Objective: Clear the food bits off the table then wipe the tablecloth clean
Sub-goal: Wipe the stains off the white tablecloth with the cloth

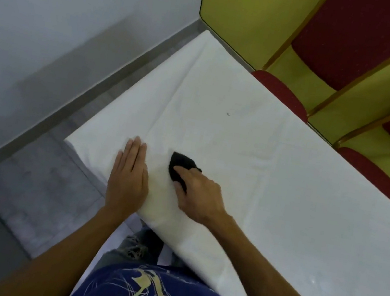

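Head view puts the dark speck well beyond the right hand, which grips the black cloth and sits nearer it than the flat, released left hand on the tablecloth.

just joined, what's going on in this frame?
A person stands at the corner of a table, wiping it. The right hand holds a black rag down on the white tablecloth, close to the near edge. The left hand lies flat on the tablecloth beside it, not touching the rag. One small dark speck sits farther across, not yet reached. Red chairs stand along the far side.
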{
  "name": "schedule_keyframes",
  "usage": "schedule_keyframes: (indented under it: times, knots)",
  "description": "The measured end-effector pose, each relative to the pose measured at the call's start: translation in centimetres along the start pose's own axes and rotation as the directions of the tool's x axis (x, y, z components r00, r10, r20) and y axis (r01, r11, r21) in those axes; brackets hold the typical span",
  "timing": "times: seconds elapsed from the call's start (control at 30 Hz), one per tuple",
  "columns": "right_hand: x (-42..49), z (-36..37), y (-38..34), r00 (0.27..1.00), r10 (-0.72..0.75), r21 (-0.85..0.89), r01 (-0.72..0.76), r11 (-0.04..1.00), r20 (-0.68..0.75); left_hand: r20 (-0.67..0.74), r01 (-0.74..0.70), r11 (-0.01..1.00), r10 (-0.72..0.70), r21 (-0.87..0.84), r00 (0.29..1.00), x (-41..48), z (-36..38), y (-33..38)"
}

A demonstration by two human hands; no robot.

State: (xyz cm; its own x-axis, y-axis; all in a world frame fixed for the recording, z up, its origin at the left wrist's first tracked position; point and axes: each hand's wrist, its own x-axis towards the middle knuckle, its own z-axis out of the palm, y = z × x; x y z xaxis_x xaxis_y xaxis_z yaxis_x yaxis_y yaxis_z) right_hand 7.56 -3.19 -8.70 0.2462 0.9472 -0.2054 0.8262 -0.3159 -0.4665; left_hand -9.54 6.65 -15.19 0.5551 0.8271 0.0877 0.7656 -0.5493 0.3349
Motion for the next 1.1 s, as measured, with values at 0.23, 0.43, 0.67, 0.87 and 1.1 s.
schedule_keyframes:
  times: [0.23, 0.43, 0.67, 0.87, 1.1]
  knots:
    - [9.3, -12.0, 9.9, 0.861, 0.364, -0.045, -0.405, 0.913, -0.356, -0.001, -0.031, 0.997, 0.031, -0.071, 1.0, 0.1, -0.2, -0.2]
    - [13.3, -9.6, 10.5, 0.863, 0.448, -0.142, -0.485, 0.863, -0.233, 0.046, -0.036, 0.996, 0.04, -0.083, 0.998, 0.5, -0.8, -0.6]
    - [6.3, -1.5, 1.6, 0.974, 0.159, -0.129, -0.18, 0.975, -0.163, 0.096, -0.018, 0.986, 0.034, -0.163, 0.995, 0.6, -1.4, -1.4]
    - [-1.9, -2.3, -2.5, 0.94, -0.118, -0.039, 0.138, 0.99, 0.32, 0.101, -0.027, 0.98, 0.047, -0.198, 0.994, 1.1, -2.2, -3.1]
    - [4.8, -7.5, 3.3, 0.935, 0.221, 0.03, -0.221, 0.975, -0.277, 0.038, 0.001, 0.992, 0.004, -0.124, 0.999, 1.8, -2.6, -5.8]
